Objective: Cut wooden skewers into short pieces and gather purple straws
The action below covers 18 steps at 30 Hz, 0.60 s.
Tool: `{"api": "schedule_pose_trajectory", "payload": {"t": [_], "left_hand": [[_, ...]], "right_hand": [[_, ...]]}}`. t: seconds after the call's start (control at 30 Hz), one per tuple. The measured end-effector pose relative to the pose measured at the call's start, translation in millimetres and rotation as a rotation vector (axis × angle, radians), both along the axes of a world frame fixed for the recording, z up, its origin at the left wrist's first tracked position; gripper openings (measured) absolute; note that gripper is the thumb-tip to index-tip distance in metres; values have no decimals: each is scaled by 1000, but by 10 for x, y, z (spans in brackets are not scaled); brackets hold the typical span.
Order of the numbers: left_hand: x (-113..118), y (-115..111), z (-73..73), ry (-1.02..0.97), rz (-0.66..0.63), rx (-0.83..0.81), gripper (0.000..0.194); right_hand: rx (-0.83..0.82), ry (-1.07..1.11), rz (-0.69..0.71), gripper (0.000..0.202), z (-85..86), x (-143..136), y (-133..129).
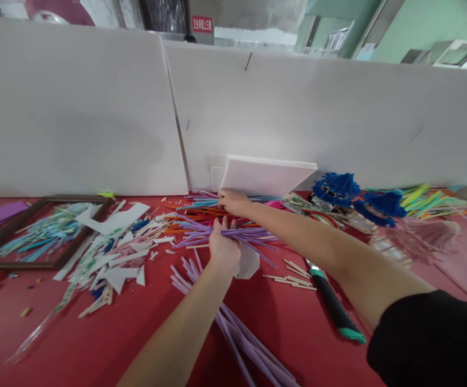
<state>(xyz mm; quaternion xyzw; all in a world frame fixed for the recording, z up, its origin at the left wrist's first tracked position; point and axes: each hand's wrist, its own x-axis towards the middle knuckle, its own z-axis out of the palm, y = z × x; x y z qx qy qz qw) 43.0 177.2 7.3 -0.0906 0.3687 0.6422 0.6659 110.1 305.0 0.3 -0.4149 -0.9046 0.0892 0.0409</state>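
Observation:
My left hand (224, 248) is curled over a loose bundle of light purple pipe cleaners (253, 234), its fingers partly hidden among them. Just beyond it, my right hand (233, 202) is closed at the lower left corner of a stack of white boards (269, 174). What its fingers grip is hidden. Orange and red pipe cleaners (201, 216) lie between the hands, with blue ones (201, 202) behind. A pale, cut-cornered piece (248, 262) sticks out beside my left hand. More purple pipe cleaners (249, 344) lie under my left forearm.
A knife with a black and green handle (336, 306) lies right of short wooden sticks (297, 278). White scraps (120, 258) and a brown frame (48, 264) are on the left. Blue fuzzy craft pieces (336, 188) stand at right. White panels (297, 107) wall off the back.

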Motion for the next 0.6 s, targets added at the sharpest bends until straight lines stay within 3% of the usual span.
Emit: {"api": "schedule_pose_trajectory", "payload": {"t": [0.2, 0.6], "left_hand": [[-1, 9, -8, -6, 5, 8, 29], [-15, 22, -62, -13, 0, 14, 28]], "right_hand": [[57, -32, 8, 22, -48, -82, 65], [-63, -40, 60, 27, -83, -134, 210]]}}
